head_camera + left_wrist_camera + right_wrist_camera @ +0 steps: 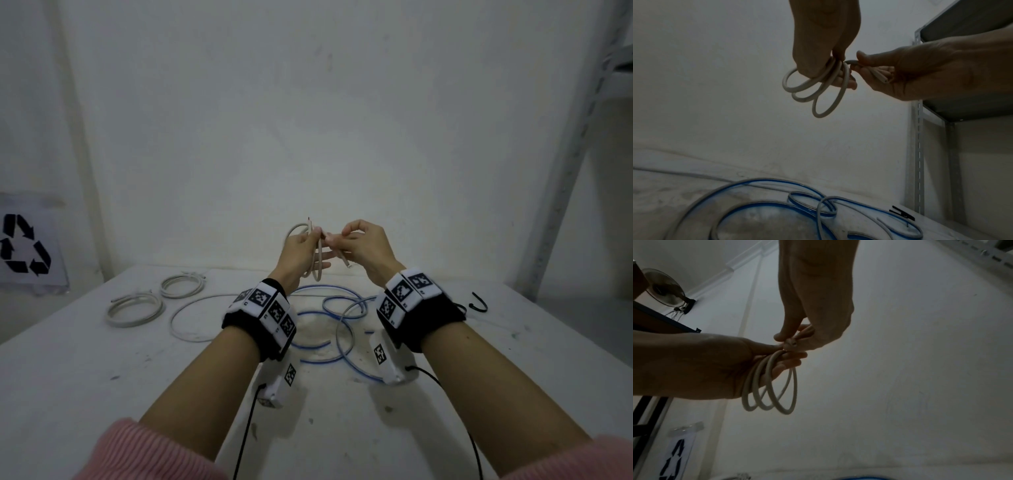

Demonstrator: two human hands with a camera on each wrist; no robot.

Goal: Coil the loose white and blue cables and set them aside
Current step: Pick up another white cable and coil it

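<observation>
Both hands are raised above the table (85, 377). My left hand (310, 250) holds a small coil of white cable (318, 270) of about three loops; the loops hang over its fingers (846, 83) and show again in the right wrist view as the coil (772, 391). My right hand (337, 240) pinches the free tail of the same cable (878, 75) between thumb and fingers, right beside the left hand. A loose blue cable (329, 322) lies in wide loops on the table below the wrists. One loose white cable (191, 318) lies to its left.
Two coiled white cables (133, 310) (181, 286) lie at the table's back left. A black clip (478, 305) sits at the right. A metal shelf frame (582, 137) stands at the right, a recycling sign (24, 246) hangs on the left wall.
</observation>
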